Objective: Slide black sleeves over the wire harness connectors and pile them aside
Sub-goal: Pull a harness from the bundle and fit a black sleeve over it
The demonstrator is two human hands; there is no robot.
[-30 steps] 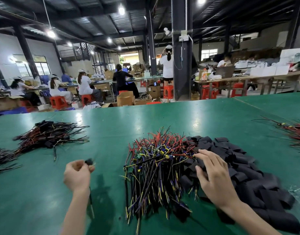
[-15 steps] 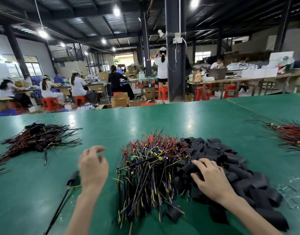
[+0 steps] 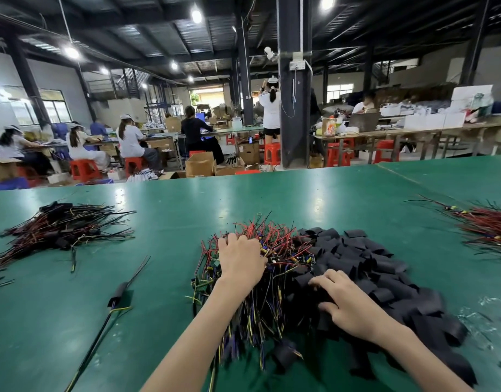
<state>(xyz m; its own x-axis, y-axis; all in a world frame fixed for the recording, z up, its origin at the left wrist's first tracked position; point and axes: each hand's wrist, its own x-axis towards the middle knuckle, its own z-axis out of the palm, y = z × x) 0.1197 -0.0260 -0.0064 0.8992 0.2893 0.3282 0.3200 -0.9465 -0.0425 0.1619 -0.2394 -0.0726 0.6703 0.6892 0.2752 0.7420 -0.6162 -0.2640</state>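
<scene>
A heap of multicoloured wire harnesses [image 3: 274, 267] lies in the middle of the green table [image 3: 314, 202]. Against its right side spreads a pile of black sleeves [image 3: 365, 258]. My left hand [image 3: 240, 261] reaches into the top of the harness heap, with its fingers curled down around wires. My right hand [image 3: 348, 304] lies on the near part of the sleeve pile, thumb and fingers pinching a sleeve. One sleeved harness [image 3: 117, 292] lies loose on the table to the left of my left arm. A pile of sleeved harnesses [image 3: 62, 227] sits at the far left.
Another bundle of red and black wires [image 3: 489, 227] lies at the table's right edge. Beyond the far table edge, several people sit on red stools [image 3: 83, 169] at benches, with cardboard boxes [image 3: 199, 164] and a dark pillar [image 3: 293, 80].
My left hand let go of the sleeved harness, which now lies on the table. It moved right and forward into the wire heap. My right hand stayed on the sleeves.
</scene>
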